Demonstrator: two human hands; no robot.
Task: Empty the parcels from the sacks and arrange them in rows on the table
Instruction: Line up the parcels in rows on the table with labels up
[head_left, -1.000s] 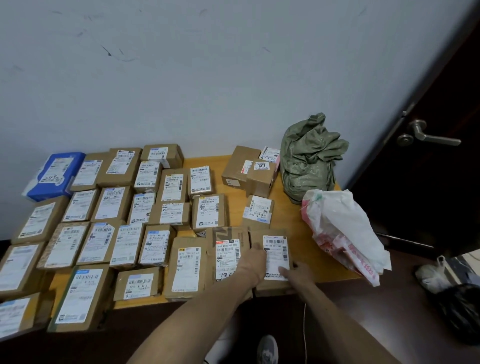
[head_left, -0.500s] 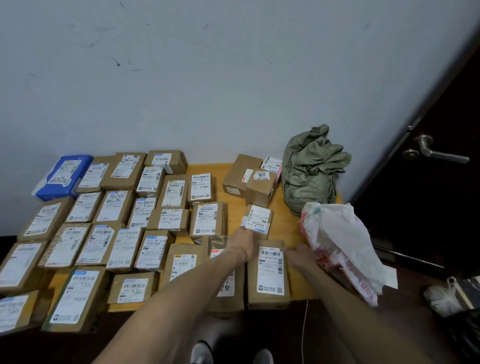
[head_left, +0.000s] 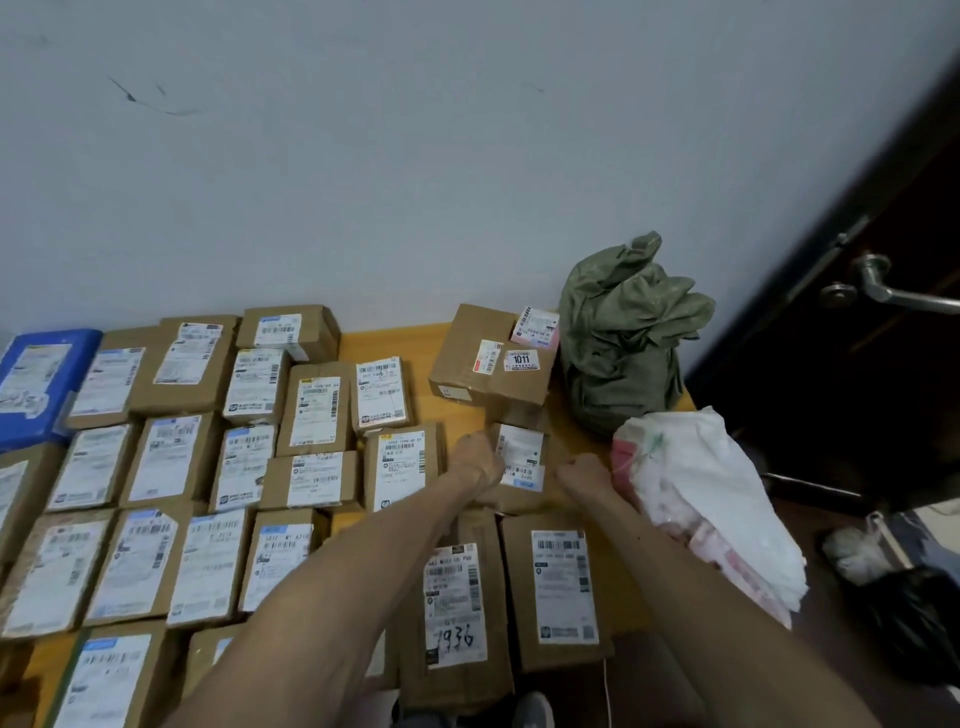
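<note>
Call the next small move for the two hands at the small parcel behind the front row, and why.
Probably slide the small white-labelled parcel left until it sits against the brown parcel that ends that row. The left hand is at its left edge and the right hand is close to its right side. The small parcel stands apart from the row. How firmly either hand grips is unclear.

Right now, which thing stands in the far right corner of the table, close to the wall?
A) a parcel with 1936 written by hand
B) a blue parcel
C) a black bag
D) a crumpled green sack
D: the crumpled green sack stands upright at the far right corner of the table, next to the white wall.
</note>
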